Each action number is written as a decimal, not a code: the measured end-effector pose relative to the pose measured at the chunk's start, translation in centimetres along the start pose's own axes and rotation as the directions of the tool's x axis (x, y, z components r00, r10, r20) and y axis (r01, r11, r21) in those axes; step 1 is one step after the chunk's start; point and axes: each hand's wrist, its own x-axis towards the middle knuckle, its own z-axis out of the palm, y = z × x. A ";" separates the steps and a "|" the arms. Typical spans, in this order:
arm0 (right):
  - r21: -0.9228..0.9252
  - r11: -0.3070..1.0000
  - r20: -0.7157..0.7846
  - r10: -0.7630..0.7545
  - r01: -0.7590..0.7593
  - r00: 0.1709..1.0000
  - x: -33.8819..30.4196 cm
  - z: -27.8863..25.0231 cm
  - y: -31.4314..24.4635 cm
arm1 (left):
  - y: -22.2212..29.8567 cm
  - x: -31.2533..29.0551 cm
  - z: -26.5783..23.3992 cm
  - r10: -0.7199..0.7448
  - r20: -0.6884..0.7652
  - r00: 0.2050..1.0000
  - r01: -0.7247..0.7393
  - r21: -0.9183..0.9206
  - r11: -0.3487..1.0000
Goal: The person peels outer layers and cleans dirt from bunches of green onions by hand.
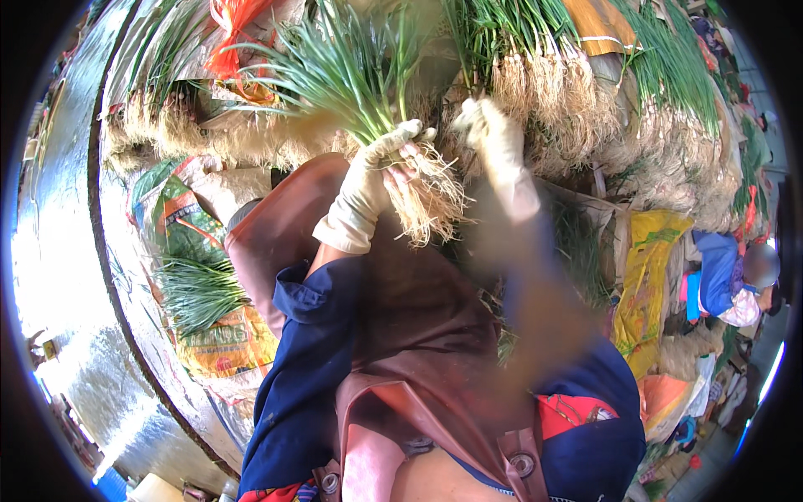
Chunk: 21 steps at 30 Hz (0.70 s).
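Observation:
My left hand [368, 184], in a pale work glove, is closed around a bunch of green onions [355, 71]. Their long green leaves fan up and to the left. The pale stems pass through my grip, and tangled tan roots [427, 197] hang out on its right side. Just right of the bunch, apart from it, is my right hand [495, 142], also gloved and slightly blurred by motion. Its fingers look curled together; whatever they hold, if anything, cannot be made out. Behind it lie more green onions [552, 88] with bushy roots toward me.
Rows of green onions [682, 100] span the far side. A red plastic bag [230, 38] lies at far left, a yellow sack [648, 276] at right. Another bunch [196, 289] rests on sacking at left. A brown apron [418, 301] covers my lap. Another person [719, 272] is at far right.

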 end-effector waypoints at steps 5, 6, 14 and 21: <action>-0.965 0.007 0.231 -0.439 0.261 0.868 6.2 -2.0 0.5 | -0.4 0.9 0.6 0.054 0.041 0.998 -0.058 0.111 0.992; -0.962 -0.067 0.267 -0.419 0.264 0.868 6.7 -2.2 1.1 | -0.4 0.7 0.9 0.065 0.017 0.998 -0.067 0.113 0.991; -0.041 0.997 0.213 -0.055 0.066 0.975 4.5 -2.2 -2.5 | 0.2 0.4 -0.8 0.014 -0.018 1.000 -0.011 0.126 0.992; -0.325 0.918 0.181 -0.177 0.229 0.967 -2.1 2.5 -0.4 | -1.0 -0.2 1.0 -0.146 -0.005 0.989 0.143 0.231 0.962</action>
